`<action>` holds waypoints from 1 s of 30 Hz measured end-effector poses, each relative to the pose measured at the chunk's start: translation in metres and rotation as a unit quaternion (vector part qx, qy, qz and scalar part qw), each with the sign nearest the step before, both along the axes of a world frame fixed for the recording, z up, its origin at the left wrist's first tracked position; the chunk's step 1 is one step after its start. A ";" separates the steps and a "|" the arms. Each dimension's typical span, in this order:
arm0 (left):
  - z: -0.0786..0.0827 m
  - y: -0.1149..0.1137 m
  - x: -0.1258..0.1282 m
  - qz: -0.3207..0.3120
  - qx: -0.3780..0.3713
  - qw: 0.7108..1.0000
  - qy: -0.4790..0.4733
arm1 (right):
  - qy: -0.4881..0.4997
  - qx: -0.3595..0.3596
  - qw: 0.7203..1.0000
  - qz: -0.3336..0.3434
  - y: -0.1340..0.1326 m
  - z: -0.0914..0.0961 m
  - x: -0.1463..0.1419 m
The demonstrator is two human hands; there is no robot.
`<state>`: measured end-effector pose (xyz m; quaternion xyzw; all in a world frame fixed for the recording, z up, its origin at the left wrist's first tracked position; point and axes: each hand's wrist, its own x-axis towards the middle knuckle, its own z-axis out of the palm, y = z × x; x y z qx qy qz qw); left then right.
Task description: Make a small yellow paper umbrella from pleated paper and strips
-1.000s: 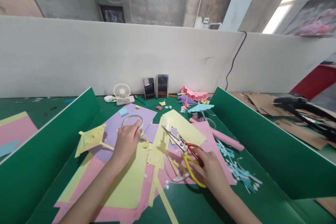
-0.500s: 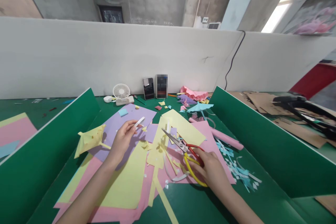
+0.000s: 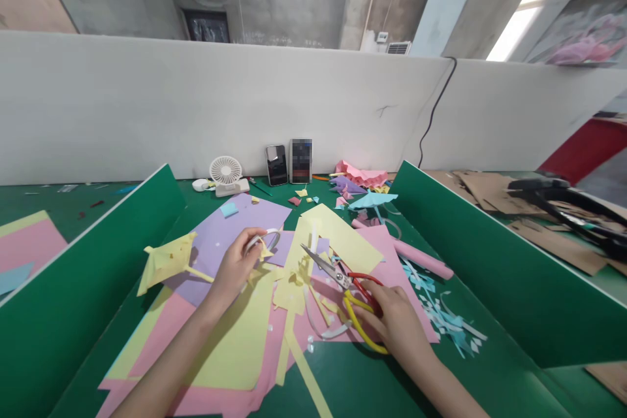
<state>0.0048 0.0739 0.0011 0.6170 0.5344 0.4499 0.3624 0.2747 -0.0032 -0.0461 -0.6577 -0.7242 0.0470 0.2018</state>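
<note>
My left hand [image 3: 240, 260] pinches a curled white strip [image 3: 274, 231], which looks like tape, over the purple paper sheet [image 3: 215, 228]. A small yellow paper piece [image 3: 266, 251] hangs just under its fingertips; whether it sticks to the strip I cannot tell. My right hand [image 3: 394, 313] is closed round the red and yellow handles of a pair of scissors [image 3: 337, 274], blades pointing left and away from me, slightly parted. Beneath the blades lie cut yellow paper pieces [image 3: 289, 290] and another white strip [image 3: 321, 333]. A yellow paper umbrella [image 3: 169, 261] rests left of my left hand.
Green dividers [image 3: 112, 261] flank the green table. At the back stand a white fan [image 3: 225, 171] and two phones [image 3: 277, 165]. A blue paper umbrella [image 3: 375, 199], a pink paper roll [image 3: 424, 259] and blue scraps [image 3: 448, 320] lie on the right.
My left hand has shifted slightly right with the white strip, which now curls into a loop beside a yellow piece. My right hand and the scissors have barely moved.
</note>
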 end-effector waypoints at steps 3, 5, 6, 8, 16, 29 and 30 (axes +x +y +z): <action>-0.001 0.000 -0.001 0.003 0.019 1.000 0.010 | 0.008 -0.003 1.000 0.003 -0.001 0.000 -0.002; -0.003 0.000 -0.001 0.004 0.027 0.999 0.019 | 0.012 -0.013 1.000 0.007 -0.001 0.001 -0.003; -0.003 0.000 -0.001 0.005 0.030 0.999 0.025 | 0.014 -0.019 1.000 0.007 -0.001 0.002 -0.004; -0.004 0.002 -0.001 0.010 0.037 0.999 0.039 | 0.018 -0.027 0.999 0.007 -0.002 0.001 -0.004; -0.005 0.001 -0.001 -0.004 0.069 0.991 0.115 | 0.044 -0.025 0.999 0.008 -0.002 -0.005 -0.002; -0.019 0.005 -0.001 -0.011 0.126 0.955 0.269 | 0.043 -0.011 0.999 0.016 -0.003 -0.007 0.000; -0.021 0.006 -0.002 -0.004 0.136 0.948 0.288 | 0.043 -0.010 0.999 0.016 -0.003 -0.007 0.000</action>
